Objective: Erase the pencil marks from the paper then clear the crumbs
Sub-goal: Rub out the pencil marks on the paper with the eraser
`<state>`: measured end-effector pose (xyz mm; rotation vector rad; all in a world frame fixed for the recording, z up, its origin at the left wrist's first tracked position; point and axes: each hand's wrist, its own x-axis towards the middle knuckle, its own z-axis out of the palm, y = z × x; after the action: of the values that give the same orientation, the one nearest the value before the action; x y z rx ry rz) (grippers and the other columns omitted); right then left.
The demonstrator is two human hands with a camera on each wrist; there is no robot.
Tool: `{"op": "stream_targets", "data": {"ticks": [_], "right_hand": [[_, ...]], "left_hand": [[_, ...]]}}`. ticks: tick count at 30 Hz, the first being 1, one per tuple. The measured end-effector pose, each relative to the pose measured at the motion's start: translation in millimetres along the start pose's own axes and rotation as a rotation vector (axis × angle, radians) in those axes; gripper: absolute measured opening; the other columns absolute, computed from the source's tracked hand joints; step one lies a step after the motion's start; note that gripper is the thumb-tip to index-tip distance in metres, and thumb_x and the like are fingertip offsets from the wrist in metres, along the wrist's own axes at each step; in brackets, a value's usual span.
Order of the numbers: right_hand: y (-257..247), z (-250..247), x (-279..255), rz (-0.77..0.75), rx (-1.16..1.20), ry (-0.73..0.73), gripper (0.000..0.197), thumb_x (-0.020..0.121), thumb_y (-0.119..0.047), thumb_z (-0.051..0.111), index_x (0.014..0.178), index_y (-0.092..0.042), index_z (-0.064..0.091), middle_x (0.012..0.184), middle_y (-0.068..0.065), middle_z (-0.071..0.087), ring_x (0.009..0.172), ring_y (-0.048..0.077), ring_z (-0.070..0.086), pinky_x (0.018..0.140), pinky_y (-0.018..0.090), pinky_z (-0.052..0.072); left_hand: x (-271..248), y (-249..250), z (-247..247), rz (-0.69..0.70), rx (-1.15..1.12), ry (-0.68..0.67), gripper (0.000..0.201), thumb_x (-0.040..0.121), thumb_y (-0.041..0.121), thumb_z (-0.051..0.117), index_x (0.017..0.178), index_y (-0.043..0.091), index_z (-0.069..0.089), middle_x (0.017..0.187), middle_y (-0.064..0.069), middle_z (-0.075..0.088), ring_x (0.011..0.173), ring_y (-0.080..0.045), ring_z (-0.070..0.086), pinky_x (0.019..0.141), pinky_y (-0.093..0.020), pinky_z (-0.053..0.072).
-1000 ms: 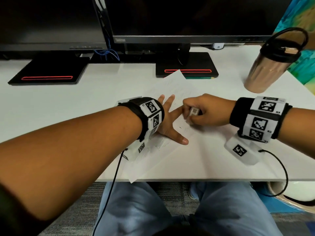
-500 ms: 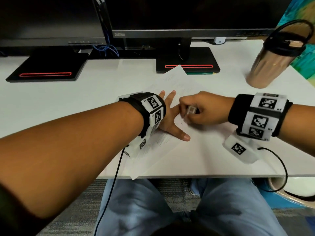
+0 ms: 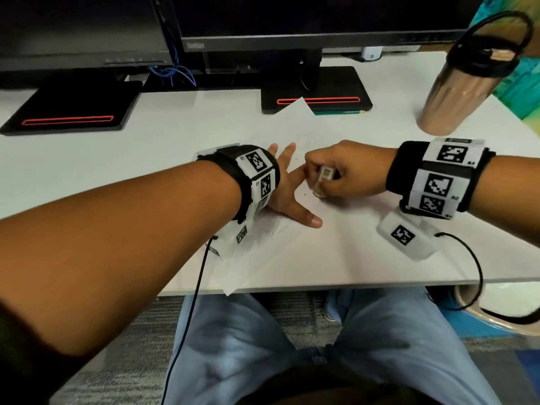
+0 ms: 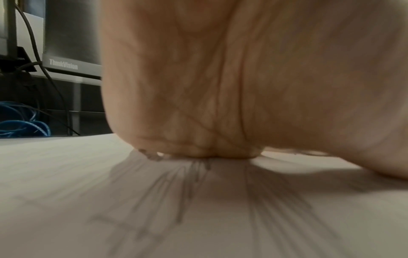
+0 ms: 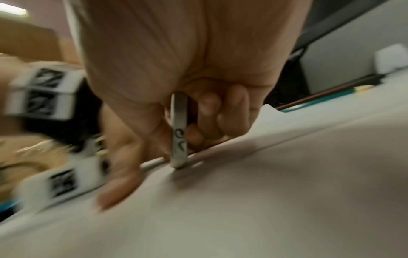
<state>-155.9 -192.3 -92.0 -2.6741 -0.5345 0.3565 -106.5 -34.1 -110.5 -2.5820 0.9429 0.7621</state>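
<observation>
A white sheet of paper [image 3: 292, 130] with grey pencil marks [image 3: 277, 226] lies tilted on the white desk [image 3: 117, 159]; one corner hangs over the front edge. My left hand [image 3: 287, 194] lies flat on it, fingers spread, pressing it down. In the left wrist view the palm [image 4: 243, 78] rests on the paper among pencil marks [image 4: 187, 188]. My right hand [image 3: 336, 173] grips a white eraser [image 3: 324, 176] in a printed sleeve. The eraser [image 5: 179, 132] stands on end with its tip on the paper [image 5: 264, 192], between my left thumb and forefinger.
Two dark monitors on black stands [image 3: 315, 92] line the back of the desk. A green pencil [image 3: 339, 112] lies by the right stand. A metal tumbler [image 3: 455, 89] with a black lid stands at the back right. Blue cables [image 3: 172, 73] lie behind. My knees are under the desk edge.
My right hand has slid the eraser back and forth a little on the paper. The left hand keeps its place; the head view has tilted slightly.
</observation>
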Motion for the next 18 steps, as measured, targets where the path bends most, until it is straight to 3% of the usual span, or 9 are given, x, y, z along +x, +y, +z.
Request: {"op": "stream_targets", "data": {"ticks": [1, 5, 9, 13, 16, 18], "right_hand": [[3, -2, 0, 0.016, -0.011, 0.015, 0.006, 0.085, -0.016, 0.064, 0.088, -0.019, 0.06, 0.082, -0.014, 0.066, 0.073, 0.002, 0.059, 0.068, 0.02, 0.046], [-2, 1, -1, -0.037, -0.037, -0.059, 0.007, 0.085, -0.017, 0.064, 0.09, -0.021, 0.061, 0.079, -0.016, 0.064, 0.067, -0.004, 0.057, 0.062, 0.014, 0.042], [2, -10, -1, 0.03, -0.072, -0.03, 0.007, 0.085, -0.018, 0.064, 0.089, -0.022, 0.06, 0.08, -0.013, 0.064, 0.071, 0.006, 0.057, 0.063, 0.019, 0.043], [-8, 1, -2, -0.036, -0.042, -0.113, 0.009, 0.083, -0.016, 0.065, 0.09, -0.02, 0.06, 0.081, -0.011, 0.066, 0.069, -0.001, 0.058, 0.062, 0.016, 0.042], [0, -9, 0, 0.042, -0.037, -0.047, 0.008, 0.083, -0.016, 0.066, 0.087, -0.02, 0.061, 0.079, -0.014, 0.065, 0.075, 0.002, 0.061, 0.065, 0.021, 0.044], [-4, -6, 0, 0.011, -0.065, -0.069, 0.008, 0.084, -0.015, 0.062, 0.088, -0.022, 0.059, 0.078, -0.016, 0.063, 0.071, -0.002, 0.059, 0.063, 0.016, 0.042]], "left_hand": [[1, -1, 0, -0.002, -0.001, 0.004, 0.127, 0.056, 0.099, 0.044, 0.149, 0.046, -0.025, 0.158, -0.008, -0.036, 0.147, -0.04, -0.024, 0.118, -0.064, 0.0], [0, -2, 1, -0.005, 0.013, -0.001, 0.124, 0.058, 0.098, 0.043, 0.153, 0.044, -0.016, 0.158, -0.009, -0.036, 0.147, -0.04, -0.025, 0.118, -0.064, 0.0], [-1, -1, 0, -0.001, 0.002, 0.013, 0.127, 0.058, 0.098, 0.045, 0.148, 0.045, -0.026, 0.158, -0.008, -0.036, 0.148, -0.04, -0.023, 0.118, -0.064, 0.001], [-1, 0, 0, -0.005, 0.017, -0.006, 0.121, 0.06, 0.097, 0.044, 0.151, 0.046, -0.018, 0.157, -0.01, -0.037, 0.147, -0.04, -0.026, 0.118, -0.064, -0.001], [0, -1, 0, -0.007, 0.011, 0.004, 0.126, 0.057, 0.099, 0.044, 0.149, 0.046, -0.024, 0.158, -0.008, -0.036, 0.148, -0.04, -0.023, 0.117, -0.063, 0.001], [0, -1, -1, -0.009, 0.02, 0.005, 0.122, 0.059, 0.098, 0.044, 0.151, 0.047, -0.018, 0.158, -0.009, -0.036, 0.147, -0.04, -0.024, 0.117, -0.063, 0.0]]}}
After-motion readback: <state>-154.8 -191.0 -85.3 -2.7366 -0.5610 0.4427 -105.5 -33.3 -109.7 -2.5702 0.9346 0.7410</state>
